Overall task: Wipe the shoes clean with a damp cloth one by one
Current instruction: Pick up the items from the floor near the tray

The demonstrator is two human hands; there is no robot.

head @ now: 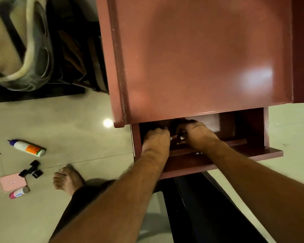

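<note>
Both hands reached into the open cabinet [200, 55] compartment at 6 o'clock: left hand [155, 139] and right hand [197, 135] curled, grip contents too dark to tell. Shoes hidden.

1. A dark item [174, 130], perhaps a shoe, is seen low inside an open reddish-brown cabinet [200, 50]. It is largely hidden, and small shiny metal fittings are glimpsed on it.
2. Blurred brown footwear [72, 50] is seen stacked left of the cabinet.

Home, tiled floor [77, 111], wooden cabinet [200, 58]
</note>
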